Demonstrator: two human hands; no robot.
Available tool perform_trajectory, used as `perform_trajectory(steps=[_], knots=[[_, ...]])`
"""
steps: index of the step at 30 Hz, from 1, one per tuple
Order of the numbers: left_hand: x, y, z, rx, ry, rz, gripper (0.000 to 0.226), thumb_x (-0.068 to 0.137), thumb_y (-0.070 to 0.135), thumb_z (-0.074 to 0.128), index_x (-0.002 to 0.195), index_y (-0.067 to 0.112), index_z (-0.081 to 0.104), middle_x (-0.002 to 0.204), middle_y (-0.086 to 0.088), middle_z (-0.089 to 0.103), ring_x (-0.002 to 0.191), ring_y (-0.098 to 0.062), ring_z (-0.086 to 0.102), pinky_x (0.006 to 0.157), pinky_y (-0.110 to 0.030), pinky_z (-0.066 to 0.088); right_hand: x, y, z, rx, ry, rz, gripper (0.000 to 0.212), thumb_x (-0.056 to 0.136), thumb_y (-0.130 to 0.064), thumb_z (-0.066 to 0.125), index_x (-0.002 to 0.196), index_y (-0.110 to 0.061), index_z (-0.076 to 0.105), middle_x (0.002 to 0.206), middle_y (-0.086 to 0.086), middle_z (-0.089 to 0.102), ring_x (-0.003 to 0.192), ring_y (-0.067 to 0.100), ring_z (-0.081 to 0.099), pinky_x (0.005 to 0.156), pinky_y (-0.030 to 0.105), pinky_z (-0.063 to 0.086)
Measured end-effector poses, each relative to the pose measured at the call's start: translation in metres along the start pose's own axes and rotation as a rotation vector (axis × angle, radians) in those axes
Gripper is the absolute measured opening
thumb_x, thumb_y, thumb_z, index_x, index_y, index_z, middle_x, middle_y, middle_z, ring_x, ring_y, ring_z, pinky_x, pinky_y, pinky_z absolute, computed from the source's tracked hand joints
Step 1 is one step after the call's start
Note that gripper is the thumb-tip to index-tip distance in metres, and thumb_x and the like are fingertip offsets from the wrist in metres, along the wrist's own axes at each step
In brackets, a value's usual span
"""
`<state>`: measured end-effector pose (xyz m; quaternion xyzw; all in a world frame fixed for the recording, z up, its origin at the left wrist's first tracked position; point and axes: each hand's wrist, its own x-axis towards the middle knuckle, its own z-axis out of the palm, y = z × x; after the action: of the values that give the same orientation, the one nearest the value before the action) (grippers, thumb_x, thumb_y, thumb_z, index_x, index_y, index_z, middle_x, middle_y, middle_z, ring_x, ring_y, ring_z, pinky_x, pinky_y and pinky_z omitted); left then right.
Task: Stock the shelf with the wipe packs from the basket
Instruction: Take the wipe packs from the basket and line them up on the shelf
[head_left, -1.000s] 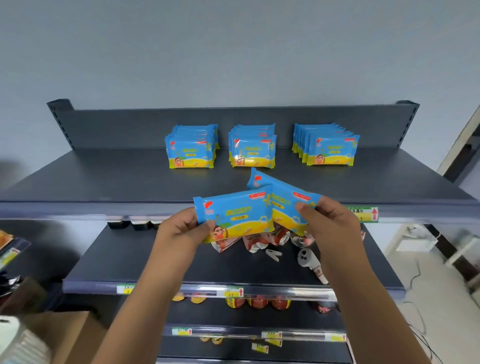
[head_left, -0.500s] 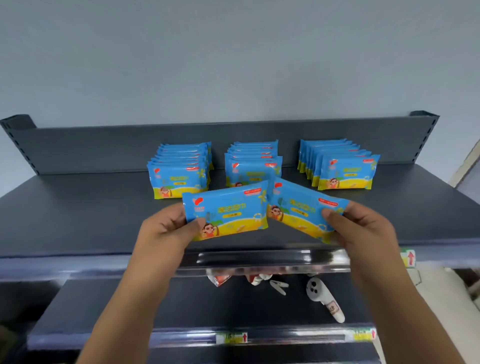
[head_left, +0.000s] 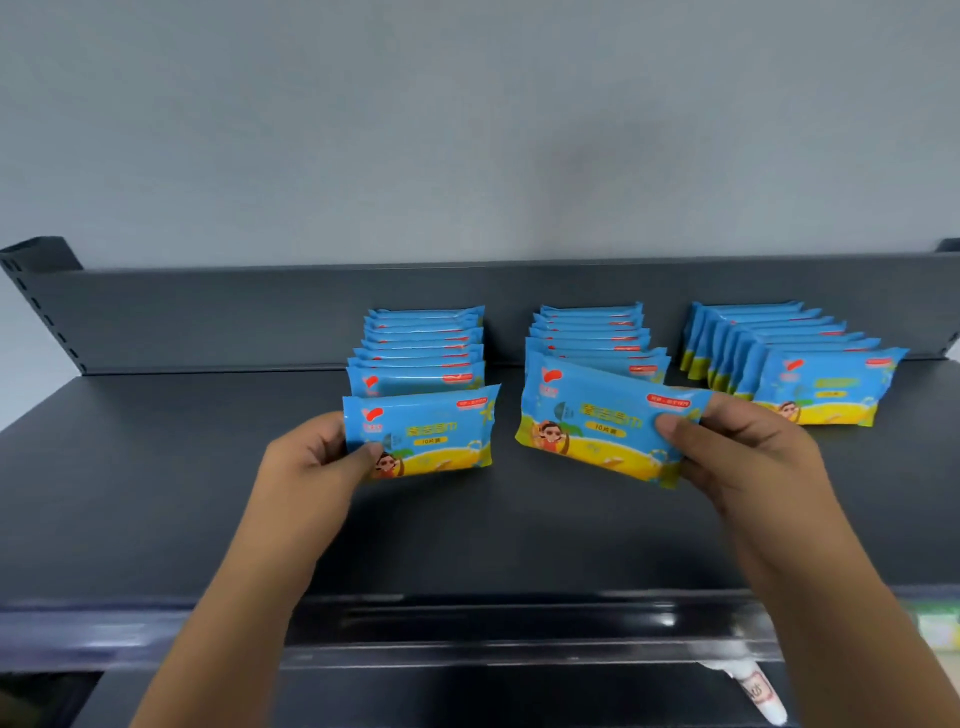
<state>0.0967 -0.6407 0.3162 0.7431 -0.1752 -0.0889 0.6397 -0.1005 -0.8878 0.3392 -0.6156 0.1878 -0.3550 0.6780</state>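
- I am watching the left hand (head_left: 311, 457) pinching one wipe pack (head_left: 431, 431) by its left end, thumb lying on the printed face; this pack is standing upright just in front of the left row (head_left: 421, 343)
- the right hand (head_left: 743, 452) is gripping a second wipe pack (head_left: 597, 431) by its right end; that pack is tilting, left end higher, in front of the middle row (head_left: 592, 332)
- I cannot tell whether either held pack is touching the shelf (head_left: 156, 467)
- the right row (head_left: 779, 338) is leaning back beside the right hand; all three rows are standing on the dark shelf near its back panel (head_left: 208, 317)
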Motion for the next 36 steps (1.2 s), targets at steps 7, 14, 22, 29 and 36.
perform_trajectory(steps=[7,14,22,29,36], knots=[[0.020,-0.007,-0.011,0.126,0.041,-0.017,0.028,0.094,0.005,0.069,0.097,0.032,0.077,0.090,0.015,0.079,0.090,-0.009,0.075,0.086,-0.036,0.058,0.010,0.011,0.023,-0.012,-0.007,-0.011,0.032,0.078,-0.011,0.070,0.109,-0.003,0.074,0.108,0.011,0.078,0.102,0.028,0.075,0.081,0.032,0.062],[0.035,-0.005,-0.014,0.330,0.095,-0.030,0.001,0.091,0.025,0.073,0.090,0.025,0.073,0.086,0.007,0.074,0.083,-0.017,0.069,0.079,-0.045,0.058,0.001,0.019,0.036,-0.047,-0.049,0.007,0.033,0.078,-0.011,0.071,0.111,-0.005,0.075,0.110,0.010,0.078,0.104,0.028,0.074,0.088,0.040,0.060],[0.037,0.000,-0.008,0.375,0.172,-0.085,0.012,0.088,0.032,0.075,0.095,0.024,0.069,0.093,0.007,0.072,0.088,-0.016,0.067,0.075,-0.038,0.055,0.007,0.013,0.045,-0.124,-0.156,0.015,0.024,0.082,-0.004,0.071,0.105,-0.005,0.077,0.103,0.008,0.079,0.098,0.025,0.076,0.084,0.032,0.061],[-0.002,0.025,0.021,0.475,0.383,0.286,0.023,0.091,0.026,0.071,0.113,0.022,0.065,0.113,0.006,0.064,0.097,-0.014,0.063,0.082,-0.033,0.048,0.015,0.010,0.019,-0.128,-0.153,0.018,0.033,0.076,-0.012,0.072,0.108,-0.008,0.076,0.107,0.008,0.078,0.102,0.025,0.075,0.089,0.037,0.060],[-0.021,0.041,0.106,0.095,-0.171,0.008,0.016,0.083,0.013,0.082,0.087,0.026,0.073,0.085,0.014,0.076,0.081,0.000,0.071,0.078,-0.026,0.057,0.027,0.003,-0.017,-0.044,-0.238,0.062,0.030,0.086,-0.005,0.064,0.115,-0.002,0.072,0.113,0.015,0.076,0.107,0.030,0.073,0.089,0.035,0.060]])
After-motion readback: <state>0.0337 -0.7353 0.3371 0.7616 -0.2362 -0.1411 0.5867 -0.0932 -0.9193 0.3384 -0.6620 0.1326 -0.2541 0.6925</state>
